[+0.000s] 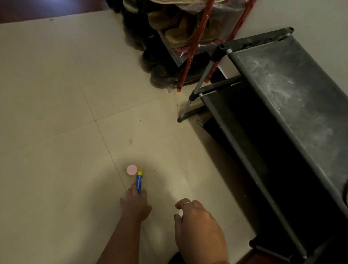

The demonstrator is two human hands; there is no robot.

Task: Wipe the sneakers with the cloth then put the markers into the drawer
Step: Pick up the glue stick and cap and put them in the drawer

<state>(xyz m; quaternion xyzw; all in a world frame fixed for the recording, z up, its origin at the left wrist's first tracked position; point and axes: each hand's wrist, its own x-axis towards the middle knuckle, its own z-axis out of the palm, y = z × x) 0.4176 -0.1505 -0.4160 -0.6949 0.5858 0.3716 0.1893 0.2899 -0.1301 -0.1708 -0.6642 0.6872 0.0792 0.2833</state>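
Gripping the blue marker (138, 181), left hand (135, 205) on open tile floor (44, 98).

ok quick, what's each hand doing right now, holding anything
Left hand: fingertips pinching the near end of the blue marker lying on the tiled floor.
Right hand: loosely curled, holding nothing.
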